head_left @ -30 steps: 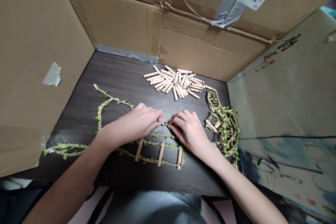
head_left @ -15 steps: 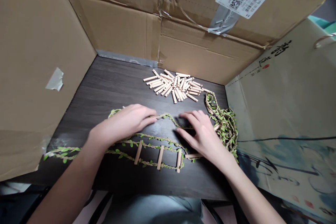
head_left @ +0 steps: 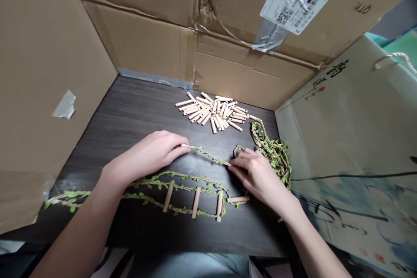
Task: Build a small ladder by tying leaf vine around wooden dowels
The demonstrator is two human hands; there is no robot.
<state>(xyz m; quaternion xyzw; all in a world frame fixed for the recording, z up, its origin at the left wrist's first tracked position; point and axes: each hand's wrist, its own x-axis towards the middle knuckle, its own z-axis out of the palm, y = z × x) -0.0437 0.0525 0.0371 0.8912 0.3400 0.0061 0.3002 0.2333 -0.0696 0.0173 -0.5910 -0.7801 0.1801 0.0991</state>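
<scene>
Head view, looking fwd & down at a dark wood-grain table (head_left: 137, 108) set inside a cardboard-walled bay. L hand (head_left: 146, 156): palm down, fingers together & lightly curled, tips apparently pinching the cut end of a leaf-trimmed twine strand (head_left: 208, 155). R hand (head_left: 257, 173): palm down, half-closed, thumb & fingers closed on the same strand further along; exact grip partly hidden by the fingers. Strand runs nearly straight btw the hands, as if kept taut by the two grips. Past R hand it seems to lead into a loose twine coil (head_left: 272, 152) lying on the table.

Nearer the person, below the hands: a ladder-like section (head_left: 195, 202), two leafy strands joined by 3 wooden dowels (head_left: 196, 203) set as evenly spaced rungs, likely laid flat so the spacing holds. A further single dowel (head_left: 237, 200) lies crosswise at the section's R end, just beside R hand. Strand tails trail L toward the table edge. Beyond the hands, a heap of loose dowels (head_left: 211, 113) sits near the back wall, within easy reach.

Surround: corrugated cardboard back wall (head_left: 146, 47) w/ QR-code shipping label (head_left: 295, 0); L cardboard wall (head_left: 39, 74) w/ grey tape scrap (head_left: 64, 106); R, a paper bag (head_left: 352, 139) w/ ink-wash print & calligraphy, rope handle (head_left: 394, 61).
</scene>
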